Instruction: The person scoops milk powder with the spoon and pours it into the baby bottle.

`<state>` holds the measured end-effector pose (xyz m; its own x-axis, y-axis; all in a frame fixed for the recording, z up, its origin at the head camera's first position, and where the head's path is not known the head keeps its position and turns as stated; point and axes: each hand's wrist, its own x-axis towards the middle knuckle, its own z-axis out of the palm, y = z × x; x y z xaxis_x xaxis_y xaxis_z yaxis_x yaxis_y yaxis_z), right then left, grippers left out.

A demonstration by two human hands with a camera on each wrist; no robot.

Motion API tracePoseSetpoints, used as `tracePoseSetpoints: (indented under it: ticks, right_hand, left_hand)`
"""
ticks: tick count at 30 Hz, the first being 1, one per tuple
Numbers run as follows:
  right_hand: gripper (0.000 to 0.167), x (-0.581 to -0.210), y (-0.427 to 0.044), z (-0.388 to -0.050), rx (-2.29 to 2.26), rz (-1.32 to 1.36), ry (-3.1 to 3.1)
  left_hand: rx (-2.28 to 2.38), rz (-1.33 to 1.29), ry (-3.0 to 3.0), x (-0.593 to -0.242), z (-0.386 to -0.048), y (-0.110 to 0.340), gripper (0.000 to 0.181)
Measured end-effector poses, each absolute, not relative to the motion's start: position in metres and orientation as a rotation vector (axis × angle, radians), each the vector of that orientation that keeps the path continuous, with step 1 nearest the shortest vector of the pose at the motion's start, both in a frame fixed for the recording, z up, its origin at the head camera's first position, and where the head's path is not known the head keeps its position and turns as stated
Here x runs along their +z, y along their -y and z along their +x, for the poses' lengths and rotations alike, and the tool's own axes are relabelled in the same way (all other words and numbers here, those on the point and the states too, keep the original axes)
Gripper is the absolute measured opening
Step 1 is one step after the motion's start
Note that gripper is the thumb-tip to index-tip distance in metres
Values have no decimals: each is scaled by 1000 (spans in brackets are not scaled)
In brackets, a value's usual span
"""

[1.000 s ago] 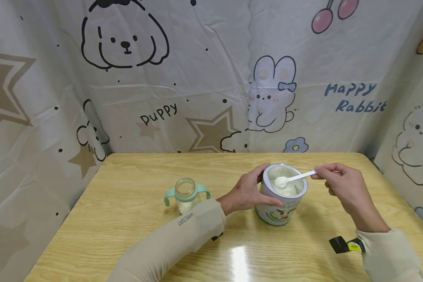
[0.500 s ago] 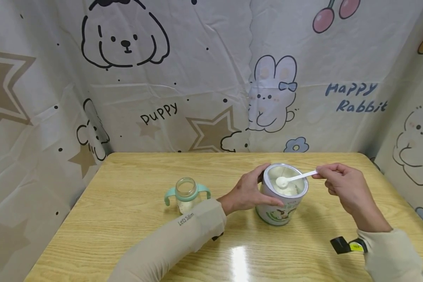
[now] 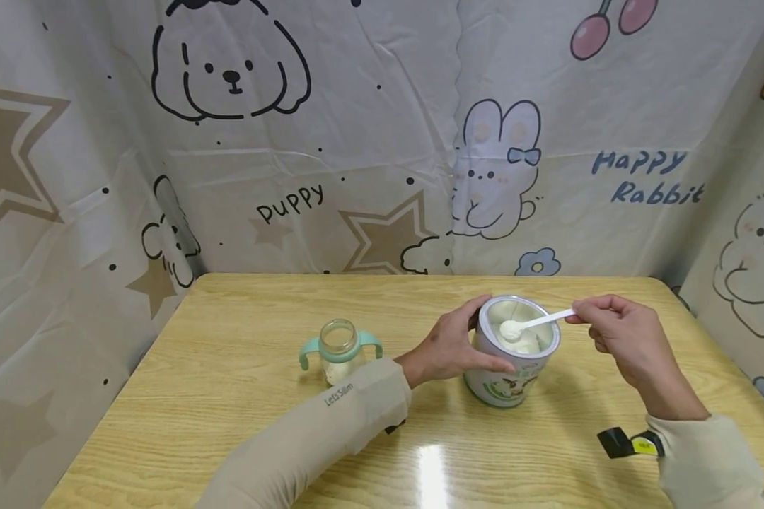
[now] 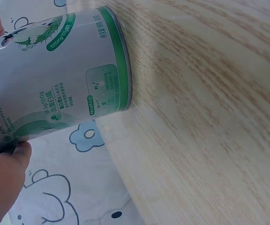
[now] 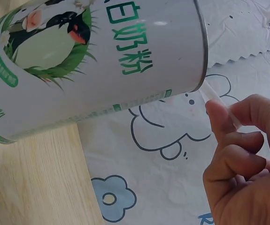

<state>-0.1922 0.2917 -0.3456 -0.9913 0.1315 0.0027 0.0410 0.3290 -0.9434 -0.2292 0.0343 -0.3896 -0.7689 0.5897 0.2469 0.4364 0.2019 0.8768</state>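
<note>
My left hand grips the side of an open milk powder can, fingers behind it and thumb across the front. The can leans slightly; a cow picture and green lettering mark its white wall in the right wrist view. Between thumb and forefinger, my right hand pinches the handle of a white measuring spoon. Its bowl, heaped with pale powder, is inside the can's mouth above the loose powder. In the right wrist view the can's wall hides the spoon's bowl.
A baby bottle with mint-green handles stands uncapped on the wooden table, left of the can. Pale contents show inside it, and my left sleeve partly covers its base. A printed cloth hangs behind the table.
The powder heap in the spoon looks smaller and smoother than a second ago. Both hands keep their holds almost unmoved; the head view has shifted slightly.
</note>
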Motion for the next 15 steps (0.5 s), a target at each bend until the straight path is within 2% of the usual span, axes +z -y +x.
tracePoseSetpoints:
  ticks: [8,15]
  right_hand:
    - [24,-344,-294,-192,1688,-162,2544]
    - [21,-345,-292,-193,1671,-173,2560]
  left_hand:
    - [1604,991,-2327,-388,-228,-34,96]
    - [1605,997,-2324,-389,-229,-34,95]
